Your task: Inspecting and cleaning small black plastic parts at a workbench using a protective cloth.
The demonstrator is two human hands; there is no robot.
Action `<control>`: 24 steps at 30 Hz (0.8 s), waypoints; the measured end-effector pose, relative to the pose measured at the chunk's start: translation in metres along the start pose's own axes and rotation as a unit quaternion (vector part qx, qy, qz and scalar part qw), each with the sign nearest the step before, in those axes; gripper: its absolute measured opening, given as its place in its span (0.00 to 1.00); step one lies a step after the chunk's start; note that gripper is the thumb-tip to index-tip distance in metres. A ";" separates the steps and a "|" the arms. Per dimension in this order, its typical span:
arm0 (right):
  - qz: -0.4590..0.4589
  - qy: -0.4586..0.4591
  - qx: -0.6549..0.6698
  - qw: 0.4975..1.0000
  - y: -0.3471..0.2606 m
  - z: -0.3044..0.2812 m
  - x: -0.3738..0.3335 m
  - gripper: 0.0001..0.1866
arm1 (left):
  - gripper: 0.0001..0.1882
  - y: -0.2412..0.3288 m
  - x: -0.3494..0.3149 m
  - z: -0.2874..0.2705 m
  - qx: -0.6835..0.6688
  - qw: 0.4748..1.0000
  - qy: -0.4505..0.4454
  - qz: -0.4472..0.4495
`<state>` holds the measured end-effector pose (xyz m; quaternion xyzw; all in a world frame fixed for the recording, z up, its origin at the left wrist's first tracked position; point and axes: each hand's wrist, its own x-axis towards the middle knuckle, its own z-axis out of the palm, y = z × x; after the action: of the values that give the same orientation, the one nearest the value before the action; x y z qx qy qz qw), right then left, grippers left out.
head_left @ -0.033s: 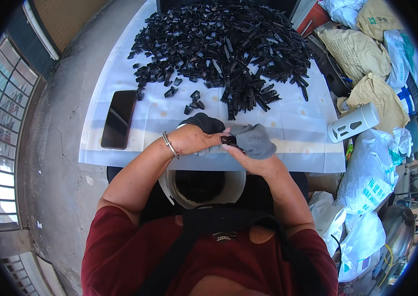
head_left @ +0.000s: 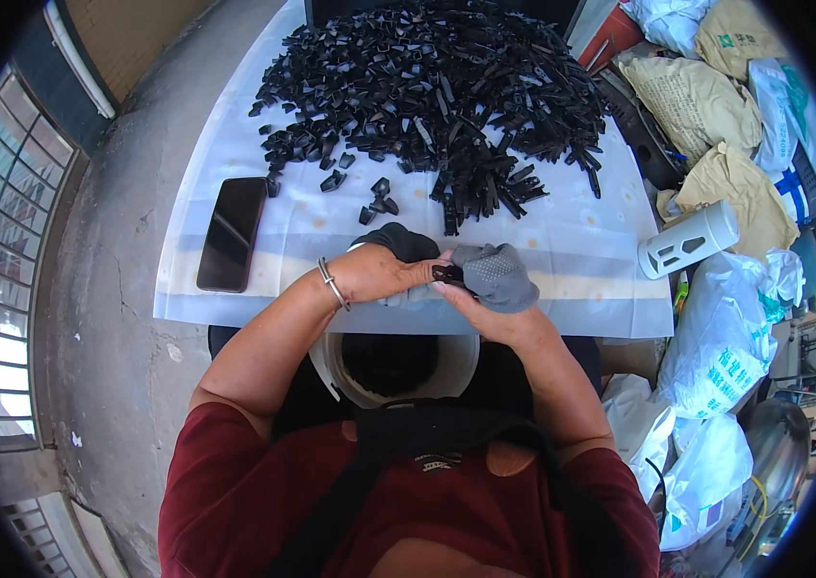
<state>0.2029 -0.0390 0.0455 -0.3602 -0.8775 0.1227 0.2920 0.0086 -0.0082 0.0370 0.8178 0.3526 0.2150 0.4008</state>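
While both elbows are being held bent and wide of the body, the left hand (head_left: pixel 374 270) and the right hand (head_left: pixel 490 284) are being held together in front of the chest, above the near part of the cloth (head_left: pixel 572 231). A small black piece (head_left: pixel 447 274) is being pinched between them — thumbs at its near side and left end. On the left, the forearm is being slanted up and to the right, the back of the hand is being turned upward, and the thumb is being pointed across to the piece. On the right, the forearm is being slanted up and to the left, with the thumb being angled inward and the fingers being folded. How the left fingers are being set cannot be told, since they are mostly being hidden. Both thumbs are being shown bare, while a dark glove (head_left: pixel 394 241) is being worn on the left and a grey, dotted glove (head_left: pixel 502 273) on the right. A bracelet (head_left: pixel 333 283) is being worn at the left wrist. Beyond the hands, a heap (head_left: pixel 408 96) of black parts is being borne by the cloth, which is also being shared by a phone (head_left: pixel 233 234) at the left. Below the near edge — partly hidden — a bucket (head_left: pixel 458 358) is being seen, dark inside.
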 end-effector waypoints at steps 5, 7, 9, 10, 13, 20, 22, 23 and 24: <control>0.085 0.081 -0.001 0.993 -0.006 0.011 0.002 0.14 | 0.23 0.004 0.002 0.029 -0.230 0.961 0.116 -0.098; 0.081 0.072 -0.019 0.994 -0.013 0.005 0.004 0.14 | 0.23 -0.004 0.005 0.035 -0.223 0.952 0.208 -0.035; 0.141 0.103 0.046 0.984 -0.012 -0.004 -0.003 0.16 | 0.23 -0.003 0.004 0.027 -0.231 0.953 0.189 -0.055; 0.141 0.102 0.046 0.984 -0.008 -0.008 -0.006 0.16 | 0.24 0.002 0.002 0.021 -0.240 0.953 0.170 -0.076; 0.082 0.063 -0.031 0.994 -0.002 -0.016 -0.008 0.14 | 0.24 0.007 -0.001 0.011 -0.227 0.960 0.142 -0.080; -0.003 -0.010 -0.194 0.981 -0.012 -0.019 -0.004 0.08 | 0.21 -0.002 0.001 0.015 -0.120 0.980 0.158 -0.032; -0.003 -0.032 -0.221 0.975 -0.012 -0.014 -0.002 0.07 | 0.20 0.006 0.002 0.023 -0.045 0.981 0.188 -0.019; -0.035 -0.023 -0.219 0.975 -0.008 -0.007 -0.001 0.06 | 0.19 0.010 0.002 0.026 0.031 0.975 0.218 -0.006; -0.067 -0.015 -0.215 0.974 -0.006 -0.001 -0.001 0.05 | 0.19 0.014 0.001 0.028 0.030 0.976 0.217 -0.006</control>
<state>0.2009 -0.0439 0.0479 -0.3530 -0.9096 -0.0836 0.2023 0.0322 -0.0274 0.0317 0.7611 0.4425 0.3745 0.2909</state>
